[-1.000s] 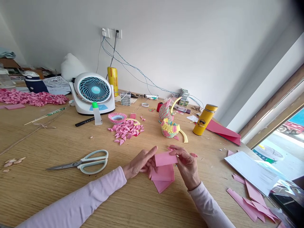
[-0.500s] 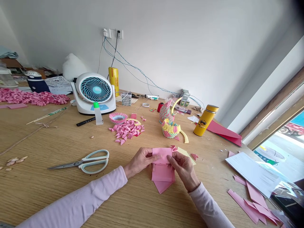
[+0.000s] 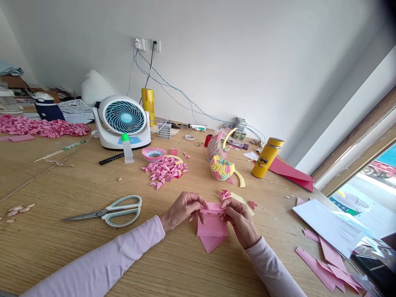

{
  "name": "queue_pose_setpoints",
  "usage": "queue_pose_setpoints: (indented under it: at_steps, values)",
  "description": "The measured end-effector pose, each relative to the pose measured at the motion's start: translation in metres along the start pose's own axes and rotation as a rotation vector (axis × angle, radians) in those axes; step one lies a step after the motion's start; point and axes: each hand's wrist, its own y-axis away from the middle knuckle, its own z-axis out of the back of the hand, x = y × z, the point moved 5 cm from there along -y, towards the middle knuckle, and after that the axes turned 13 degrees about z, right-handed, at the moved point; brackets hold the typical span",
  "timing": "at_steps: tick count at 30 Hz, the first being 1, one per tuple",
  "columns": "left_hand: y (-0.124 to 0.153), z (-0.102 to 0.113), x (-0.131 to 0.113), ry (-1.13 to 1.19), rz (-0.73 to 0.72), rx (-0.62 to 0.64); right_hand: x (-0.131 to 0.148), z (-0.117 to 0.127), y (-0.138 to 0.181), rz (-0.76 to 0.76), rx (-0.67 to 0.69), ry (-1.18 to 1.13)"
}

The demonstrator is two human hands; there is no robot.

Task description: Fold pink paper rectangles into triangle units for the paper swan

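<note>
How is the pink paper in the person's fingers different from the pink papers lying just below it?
The held paper is gripped by the left hand and right hand; the lower papers lie on the table.
The held paper shows as a narrow band, while the lower papers show a bigger area.
The held paper runs straight across; the lower papers include a corner pointing toward the person.
Both are pink.

2 pale lilac, finely ribbed long sleeves (image 3: pixel 107 262).
</note>
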Motion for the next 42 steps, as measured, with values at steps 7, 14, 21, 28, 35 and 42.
queue_pose_setpoints:
  at_steps: [7, 14, 21, 28, 35, 42]
  values:
    - [0.001, -0.009, 0.007, 0.069, 0.188, 0.148, 0.004, -0.007, 0.000, 0.056, 0.093, 0.089]
    - [0.000, -0.010, 0.012, 0.012, 0.207, 0.186, 0.004, -0.008, 0.001, 0.110, 0.099, 0.146]
    - [-0.002, -0.006, 0.005, -0.073, 0.073, 0.052, 0.003, -0.010, 0.002, 0.022, 0.018, 0.002]
    - [0.001, -0.013, -0.005, -0.226, -0.129, 0.000, -0.003, -0.017, 0.001, 0.105, 0.022, 0.089]
    - [-0.001, -0.008, 0.000, -0.285, -0.151, -0.050, -0.007, -0.013, -0.003, 0.150, -0.014, 0.156]
    - [-0.001, -0.010, 0.000, -0.237, -0.114, -0.013, -0.006, -0.015, -0.001, 0.184, -0.036, 0.147]
